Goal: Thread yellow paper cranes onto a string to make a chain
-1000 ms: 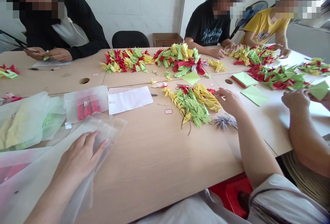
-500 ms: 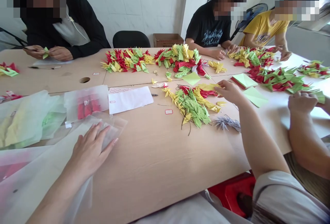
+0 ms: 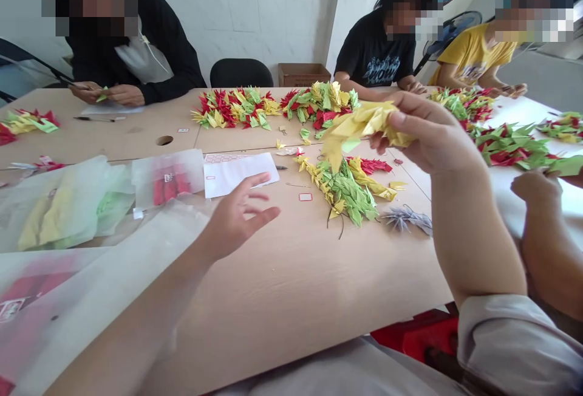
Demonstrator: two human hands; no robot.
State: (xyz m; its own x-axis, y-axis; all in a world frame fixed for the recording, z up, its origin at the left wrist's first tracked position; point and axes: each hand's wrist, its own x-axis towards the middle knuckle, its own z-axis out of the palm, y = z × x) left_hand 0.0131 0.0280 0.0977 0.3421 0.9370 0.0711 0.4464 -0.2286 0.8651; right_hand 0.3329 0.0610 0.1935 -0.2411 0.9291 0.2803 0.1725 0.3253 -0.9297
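My right hand [image 3: 421, 132] is closed round a string of yellow folded paper pieces [image 3: 353, 126], lifted above the table with one end hanging down to the left. Below it lies a pile of green paper strings [image 3: 348, 189], with yellow and red strings around it. A grey string of folded paper [image 3: 407, 220] rests just right of this pile. My left hand [image 3: 241, 217] hovers over the table with its fingers apart and nothing in them. Beneath my left forearm are translucent plastic bags [image 3: 150, 232].
More bags holding yellow, green and red strings [image 3: 59, 201] lie at left. A white sheet [image 3: 241, 174] is beyond my left hand. Colourful paper heaps [image 3: 234, 107] line the table's far side. Several people sit around; a neighbour's hand [image 3: 537, 186] is close at right.
My right hand has picked the yellow paper string up off the pile and raised it. My left hand has left the plastic bags and moved right, into the air.
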